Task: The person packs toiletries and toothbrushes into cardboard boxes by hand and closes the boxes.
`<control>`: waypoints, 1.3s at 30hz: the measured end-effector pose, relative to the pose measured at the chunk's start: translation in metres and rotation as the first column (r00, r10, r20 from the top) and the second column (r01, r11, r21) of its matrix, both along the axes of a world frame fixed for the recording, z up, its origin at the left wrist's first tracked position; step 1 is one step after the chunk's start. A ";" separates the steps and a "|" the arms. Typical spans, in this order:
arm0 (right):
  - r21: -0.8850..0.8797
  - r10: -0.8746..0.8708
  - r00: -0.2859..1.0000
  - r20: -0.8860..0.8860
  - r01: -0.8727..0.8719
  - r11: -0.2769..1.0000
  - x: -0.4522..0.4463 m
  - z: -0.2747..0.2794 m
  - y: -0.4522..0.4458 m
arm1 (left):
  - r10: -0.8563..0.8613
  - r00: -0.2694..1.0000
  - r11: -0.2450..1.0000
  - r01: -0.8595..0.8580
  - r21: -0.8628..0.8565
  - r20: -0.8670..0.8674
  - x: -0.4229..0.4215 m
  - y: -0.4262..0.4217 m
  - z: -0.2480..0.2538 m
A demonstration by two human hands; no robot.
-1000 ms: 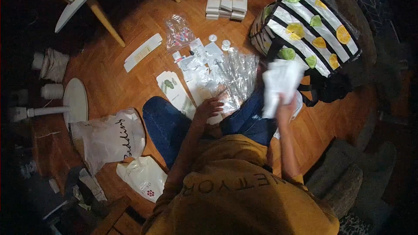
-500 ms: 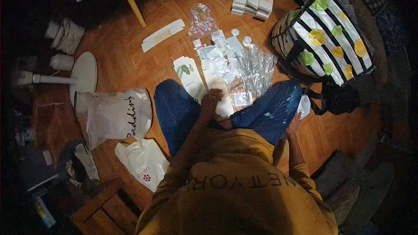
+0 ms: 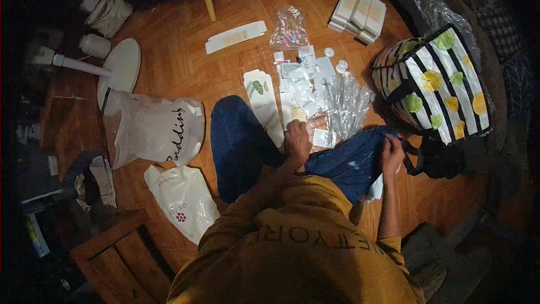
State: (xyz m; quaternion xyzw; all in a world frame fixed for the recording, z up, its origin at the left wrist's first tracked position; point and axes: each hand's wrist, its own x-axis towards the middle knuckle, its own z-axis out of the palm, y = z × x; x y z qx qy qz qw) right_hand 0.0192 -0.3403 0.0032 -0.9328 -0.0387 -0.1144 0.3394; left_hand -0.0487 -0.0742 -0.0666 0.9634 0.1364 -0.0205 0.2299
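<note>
My left hand [image 3: 298, 139] lies over the near end of a narrow white carton [image 3: 288, 100], its fingers curled around that end. Left of it is a flat white carton [image 3: 263, 104] with a green leaf print. My right hand [image 3: 392, 155] is beside my right knee, fingers bent together; whatever is between them is hidden. Something white [image 3: 376, 188] shows below that hand, partly covered by my leg and forearm. In front of my legs lie small white packets [image 3: 304, 87], one marked SOAP, and several clear-wrapped items [image 3: 346, 104]. A small square packet [image 3: 323, 138] is near my right thigh.
A striped citrus-print bag [image 3: 436, 84] stands right, with stacked white boxes [image 3: 358, 14] behind. A clear bag of small tubes [image 3: 289, 28] and an unfolded carton [image 3: 236, 37] lie farther out. Left are a Bedding bag [image 3: 160, 129], a white plastic bag [image 3: 181, 200] and a round-based stand [image 3: 121, 70].
My right hand has come up from beside the knee to its upper edge. The white thing now shows lower, below that hand. My left hand stays at the narrow carton; the camera view has shifted.
</note>
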 end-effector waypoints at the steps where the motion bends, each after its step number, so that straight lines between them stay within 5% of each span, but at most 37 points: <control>1: 0.160 0.069 0.998 -0.011 -0.067 0.985 0.004 -0.004 0.031 | 0.115 0.988 0.987 -0.125 -0.099 -0.099 0.000 0.005 -0.004; 3: 0.083 0.196 0.964 -0.182 -0.183 0.980 0.004 -0.010 0.097 | 0.159 0.980 0.979 -0.171 -0.108 -0.118 0.001 0.009 0.006; 4: 0.321 0.357 0.882 -0.307 -0.257 0.912 0.001 -0.023 0.127 | 0.196 0.971 0.970 -0.212 -0.120 -0.135 0.003 0.011 0.011; 6: 0.380 0.405 0.788 -0.464 -0.236 0.894 -0.005 -0.060 0.180 | 0.205 0.977 0.970 -0.210 -0.125 -0.053 0.001 0.009 -0.014; 8: -0.005 0.220 0.781 -0.584 -0.274 0.962 -0.004 -0.080 0.212 | 0.394 0.919 0.898 -0.377 -0.227 0.031 -0.002 0.007 -0.027; 9: -0.073 0.165 0.898 -0.408 -0.212 0.975 -0.010 -0.092 0.220 | 0.428 0.864 0.901 -0.383 -0.204 0.266 -0.005 0.008 -0.037; 10: -0.123 0.106 0.972 -0.211 -0.134 0.983 -0.014 -0.103 0.225 | 0.435 0.859 0.898 -0.391 -0.202 0.268 -0.004 0.013 -0.047; 12: -0.081 0.065 0.951 -0.302 -0.094 0.992 -0.016 -0.109 0.231 | 0.467 0.875 0.841 -0.393 -0.372 0.130 -0.006 0.020 -0.048; 14: -0.051 0.020 0.920 -0.392 -0.043 0.998 -0.015 -0.115 0.229 | 0.464 0.879 0.845 -0.400 -0.355 0.112 -0.003 0.026 -0.051; 16: 0.144 0.045 0.793 -0.607 0.053 0.988 -0.008 -0.119 0.222 | 0.511 0.850 0.658 -0.481 -0.579 -0.125 0.002 0.029 -0.055; 17: 0.158 0.054 0.760 -0.648 0.065 0.985 -0.005 -0.131 0.219 | 0.539 0.841 0.620 -0.437 -0.652 -0.051 0.000 0.027 -0.051; 18: 0.154 0.050 0.761 -0.647 0.066 0.986 -0.007 -0.145 0.217 | 0.538 0.841 0.617 -0.435 -0.656 -0.052 0.001 0.027 -0.053; 20: 0.445 0.192 0.770 -0.609 0.131 0.886 -0.009 -0.164 0.216 | 0.449 0.891 0.800 -0.367 -0.474 0.069 0.006 0.032 -0.058; 22: 0.407 0.070 0.853 -0.517 0.173 0.897 -0.016 -0.126 0.229 | 0.473 0.878 0.838 -0.420 -0.349 0.078 0.007 0.038 -0.064; 24: 0.439 0.065 0.830 -0.555 0.226 0.870 -0.017 -0.126 0.232 | 0.583 0.799 0.739 -0.447 -0.503 0.147 0.006 0.053 -0.063; 25: 0.527 0.141 0.776 -0.615 0.272 0.806 -0.015 -0.130 0.230 | 0.536 0.831 0.617 -0.503 -0.605 -0.145 0.004 0.059 -0.043; 26: 0.529 0.144 0.775 -0.615 0.271 0.804 -0.013 -0.115 0.226 | 0.538 0.831 0.618 -0.505 -0.603 -0.144 0.004 0.061 -0.045; 28: 0.320 0.145 0.828 -0.542 0.044 0.946 -0.008 -0.066 0.215 | 0.557 0.824 0.531 -0.450 -0.718 -0.105 0.006 0.062 -0.054; 29: 0.528 0.208 0.846 -0.491 0.099 0.843 -0.007 -0.083 0.204 | 0.559 0.822 0.529 -0.452 -0.718 -0.106 0.009 0.060 -0.055; 31: 0.648 0.309 0.727 -0.613 0.240 0.722 -0.003 -0.071 0.185 | 0.565 0.813 0.063 -0.218 -0.974 -0.145 0.014 0.053 -0.056; 32: 0.692 0.379 0.672 -0.637 0.280 0.666 -0.003 -0.060 0.178 | 0.563 0.814 0.062 -0.216 -0.974 -0.144 0.015 0.049 -0.042; 34: 0.730 0.426 0.654 -0.625 0.297 0.615 -0.008 -0.039 0.171 | 0.471 0.824 -0.217 -0.236 -0.947 -0.314 0.020 0.042 0.022; 35: 0.699 0.450 0.588 -0.672 0.302 0.648 -0.011 -0.033 0.166 | 0.301 0.878 -0.343 -0.264 -0.901 -0.372 0.021 0.045 0.042; 36: 0.667 0.471 0.516 -0.715 0.304 0.680 -0.012 -0.026 0.164 | 0.300 0.879 -0.340 -0.265 -0.902 -0.371 0.022 0.047 0.049; 37: 0.668 0.472 0.516 -0.715 0.306 0.678 -0.012 -0.020 0.164 | 0.108 0.936 -0.514 -0.237 -0.824 -0.336 0.023 0.050 0.056; 38: 0.637 0.401 0.715 -0.573 0.081 0.766 -0.012 -0.011 0.164 | -0.074 0.965 -0.667 -0.237 -0.706 -0.253 0.023 0.052 0.059; 39: 0.527 0.355 0.859 -0.369 -0.121 0.841 -0.013 0.001 0.164 | -0.085 0.986 -0.624 -0.166 -0.764 -0.145 0.022 0.050 0.056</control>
